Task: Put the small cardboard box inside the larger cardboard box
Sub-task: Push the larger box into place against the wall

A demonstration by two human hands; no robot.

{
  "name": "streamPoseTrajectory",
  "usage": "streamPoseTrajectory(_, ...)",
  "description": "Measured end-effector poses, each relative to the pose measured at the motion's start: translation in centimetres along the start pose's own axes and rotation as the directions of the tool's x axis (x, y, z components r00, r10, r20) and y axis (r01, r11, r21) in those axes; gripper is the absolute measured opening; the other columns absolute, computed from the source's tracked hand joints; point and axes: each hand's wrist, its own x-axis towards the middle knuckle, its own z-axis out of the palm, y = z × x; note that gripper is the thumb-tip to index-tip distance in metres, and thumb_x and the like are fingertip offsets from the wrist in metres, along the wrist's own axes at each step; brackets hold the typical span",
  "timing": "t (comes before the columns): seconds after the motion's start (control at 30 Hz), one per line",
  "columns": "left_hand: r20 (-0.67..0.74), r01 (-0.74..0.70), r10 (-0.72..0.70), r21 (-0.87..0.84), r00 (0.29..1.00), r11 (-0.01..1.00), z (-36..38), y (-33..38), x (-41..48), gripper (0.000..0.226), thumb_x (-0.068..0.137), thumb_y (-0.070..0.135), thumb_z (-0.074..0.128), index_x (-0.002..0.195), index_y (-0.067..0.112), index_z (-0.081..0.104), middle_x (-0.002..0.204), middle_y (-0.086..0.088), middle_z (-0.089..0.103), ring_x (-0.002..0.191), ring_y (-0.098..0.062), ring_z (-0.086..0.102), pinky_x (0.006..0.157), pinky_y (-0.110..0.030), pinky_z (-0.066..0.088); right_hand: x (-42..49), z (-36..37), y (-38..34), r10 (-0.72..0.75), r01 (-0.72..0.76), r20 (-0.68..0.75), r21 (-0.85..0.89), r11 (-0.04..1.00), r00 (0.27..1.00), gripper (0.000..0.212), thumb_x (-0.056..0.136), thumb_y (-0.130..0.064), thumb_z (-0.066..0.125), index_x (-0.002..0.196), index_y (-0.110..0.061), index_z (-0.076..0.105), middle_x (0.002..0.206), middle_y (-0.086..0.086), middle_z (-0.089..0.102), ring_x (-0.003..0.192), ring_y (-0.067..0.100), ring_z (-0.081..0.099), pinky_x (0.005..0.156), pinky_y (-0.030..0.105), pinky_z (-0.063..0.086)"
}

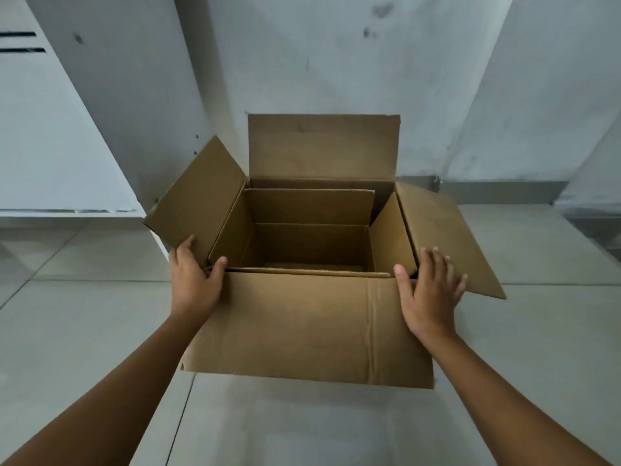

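The larger cardboard box stands open on the floor, all of its flaps spread outward. Inside it sits the small cardboard box, also open, its flaps standing up against the bigger box's walls and its inside empty. My left hand rests on the near left corner of the larger box, thumb on the rim and fingers against the left flap. My right hand lies flat over the near right corner, fingers spread on the right flap, thumb at the rim.
The floor is pale tile. A grey wall rises right behind the box. A white cabinet or panel stands at the left, close to the box's left flap.
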Motion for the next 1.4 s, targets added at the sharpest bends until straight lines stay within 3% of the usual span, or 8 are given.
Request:
streamPoseTrajectory(0.17,0.201,0.031,-0.046,0.075,0.979,0.997,-1.5,-0.7,2.1,0.083,0.085,0.027,0.065,0.147,0.010,0.013,0.151,-0.012,0.014,0.138,-0.035,0.027,0.116,-0.044,0.027,0.5,1.3,-3.2,0.016,-0.010,0.094,-0.062,0.998,0.995,0.073,0.088,-0.057,0.037,0.144,-0.011,0.026,0.155,0.012,0.024,0.145,0.031,0.013,0.115,0.058,0.005)
streamPoseTrajectory(0.37,0.250,0.056,-0.074,0.076,0.966,0.996,-1.3,-0.8,3.3,0.084,0.086,0.022,0.063,0.149,0.008,0.009,0.151,-0.015,0.010,0.142,-0.036,0.018,0.117,-0.043,0.021,1.1,1.1,-3.9,0.042,-0.023,0.135,-0.142,0.990,0.990,0.073,0.088,-0.058,0.034,0.144,-0.012,0.024,0.156,0.012,0.022,0.145,0.032,0.012,0.115,0.057,0.007)
streamPoseTrajectory(0.63,0.197,0.076,-0.084,0.050,0.977,0.996,1.0,-1.8,7.2,0.078,0.088,0.020,0.061,0.148,0.011,0.012,0.155,-0.012,0.007,0.144,-0.036,0.016,0.118,-0.046,0.019,4.2,4.1,-4.8,-0.017,0.017,0.007,0.003,1.000,1.000,0.050,0.096,-0.033,0.038,0.137,-0.006,0.038,0.147,0.017,0.039,0.138,0.035,0.030,0.114,0.054,0.023)
streamPoseTrajectory(0.8,0.168,0.065,-0.074,0.061,0.983,0.996,1.9,-2.4,10.4,0.076,0.088,0.019,0.061,0.147,0.008,0.015,0.154,-0.012,0.010,0.143,-0.034,0.018,0.118,-0.044,0.018,6.3,6.7,-6.3,-0.017,0.023,-0.069,0.087,0.996,0.997,0.045,0.096,-0.027,0.040,0.134,-0.004,0.042,0.144,0.017,0.043,0.136,0.036,0.034,0.112,0.053,0.025)
streamPoseTrajectory(1.07,0.057,0.110,-0.120,0.147,0.991,0.983,2.1,-2.9,13.8,0.072,0.088,0.023,0.061,0.145,0.007,0.020,0.149,-0.014,0.018,0.138,-0.034,0.024,0.118,-0.044,0.022,10.8,9.6,-9.2,-0.070,0.070,-0.004,0.124,0.990,0.998,0.047,0.096,-0.031,0.039,0.135,-0.005,0.041,0.145,0.017,0.042,0.136,0.035,0.033,0.112,0.053,0.026)
streamPoseTrajectory(1.17,-0.008,0.129,-0.130,0.201,0.992,0.971,1.9,-3.1,14.5,0.068,0.089,0.023,0.058,0.144,0.005,0.022,0.150,-0.017,0.014,0.140,-0.037,0.018,0.118,-0.045,0.019,11.6,10.6,-10.7,-0.084,0.081,0.015,0.136,0.987,0.996,0.048,0.095,-0.031,0.040,0.136,-0.005,0.040,0.146,0.016,0.040,0.137,0.035,0.032,0.112,0.053,0.025)
streamPoseTrajectory(1.3,-0.077,0.050,-0.025,0.353,0.997,0.934,2.5,-4.1,14.5,0.062,0.092,0.032,0.051,0.143,0.008,0.026,0.156,-0.019,-0.001,0.144,-0.035,-0.002,0.117,-0.048,0.014,12.2,11.7,-13.2,-0.088,0.085,0.022,0.130,0.988,0.996,0.050,0.096,-0.033,0.039,0.136,-0.004,0.040,0.146,0.016,0.040,0.138,0.035,0.031,0.113,0.053,0.025)
streamPoseTrajectory(1.4,0.027,-0.073,0.069,0.460,0.997,0.885,3.3,-5.6,14.8,0.064,0.091,0.049,0.038,0.146,0.019,0.023,0.159,-0.007,-0.003,0.146,-0.033,0.001,0.115,-0.052,0.020,12.6,12.6,-14.7,-0.081,0.080,0.005,0.114,0.990,0.997,0.050,0.096,-0.034,0.038,0.135,-0.004,0.041,0.145,0.017,0.042,0.137,0.035,0.033,0.112,0.052,0.025)
